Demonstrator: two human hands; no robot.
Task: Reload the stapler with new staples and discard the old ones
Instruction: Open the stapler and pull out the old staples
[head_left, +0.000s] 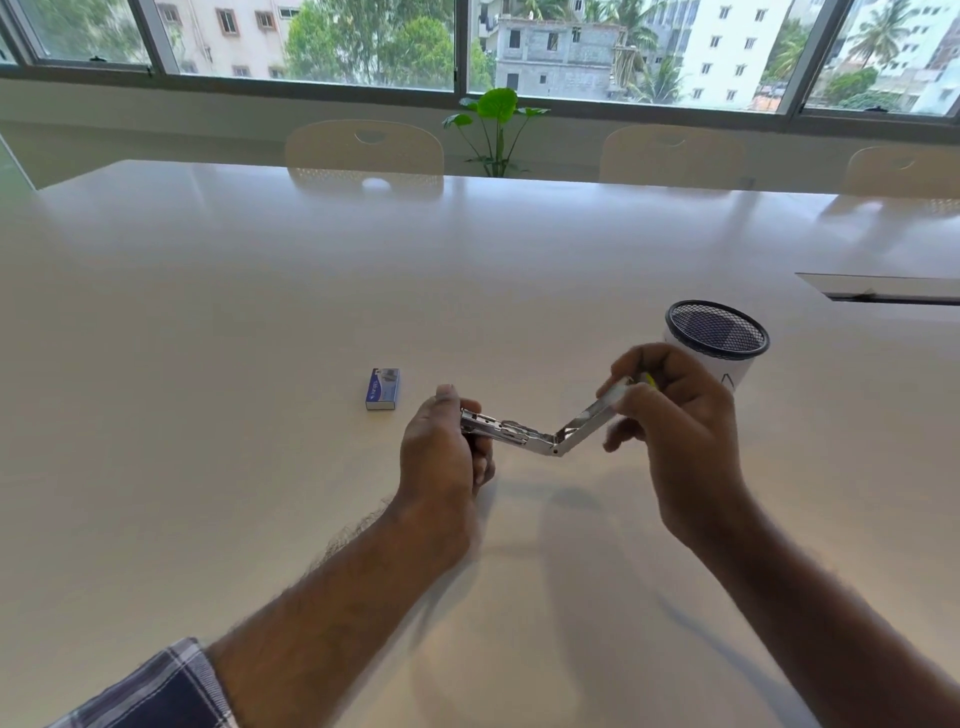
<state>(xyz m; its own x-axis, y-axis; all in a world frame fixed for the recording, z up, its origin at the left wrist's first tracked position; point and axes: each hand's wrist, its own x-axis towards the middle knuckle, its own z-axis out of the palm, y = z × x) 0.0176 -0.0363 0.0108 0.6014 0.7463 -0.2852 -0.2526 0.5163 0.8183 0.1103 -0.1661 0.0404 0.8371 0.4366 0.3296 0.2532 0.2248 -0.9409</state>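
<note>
Checked cloth of a sleeve (156, 686) sits lowest in view, on the person's left forearm. Beyond it the tabletop (260, 312), broad, white and glossy, carries everything and mirrors the window light. On its right side stands a round pen cup (719, 343) with a black mesh rim and a white wall; judging by the task, it may serve as the place for the discarded staples.

Both hands hold the stapler (540, 439) up off the surface, swung wide open at its hinge so the metal channel faces up, probably so the old staples can be reached. The right hand (675, 431) has its grip pinched on the lid end, where a hint of yellow-green plastic shows between the fingers. The left hand (441, 452) has its grip closed round the front of the bright steel base and magazine, thumb on top, steadying it.

Smallest, a blue staple box (383, 388), flat and rectangular, lies shut on the tabletop just left of the left hand, apart from it. Whether any staples sit in the channel cannot be told.
</note>
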